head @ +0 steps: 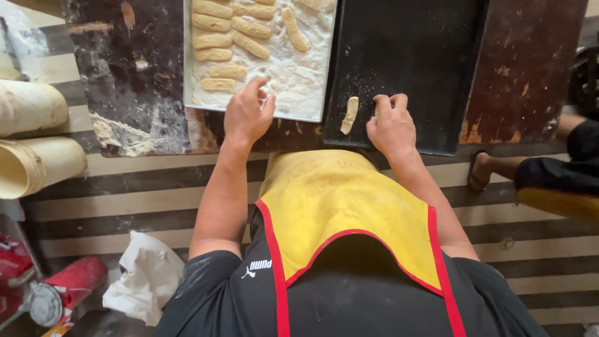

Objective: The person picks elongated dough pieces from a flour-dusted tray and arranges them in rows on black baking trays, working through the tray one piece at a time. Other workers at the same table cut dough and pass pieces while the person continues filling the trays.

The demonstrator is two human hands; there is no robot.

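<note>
My left hand [248, 112] reaches over the near edge of a floured white tray [299, 87], fingers curled down into the flour, close to the nearest of several pale dough sticks [218, 84]. My right hand [392, 125] rests on the near edge of a black baking tray [412, 56], its fingertips pressed on the tray and partly hiding a bit of dough. One dough stick [350, 115] lies on the black tray just left of that hand. Both trays sit on a worn dark wooden board [131, 75]. A yellow apron with red trim [343, 206] covers my lap.
Rolled pale mats [31, 137] lie at the left. A white crumpled bag [146, 274] and red items [68, 287] sit on the striped floor at lower left. Another person's sandalled foot [480, 170] and dark-clothed leg [555, 171] are at the right.
</note>
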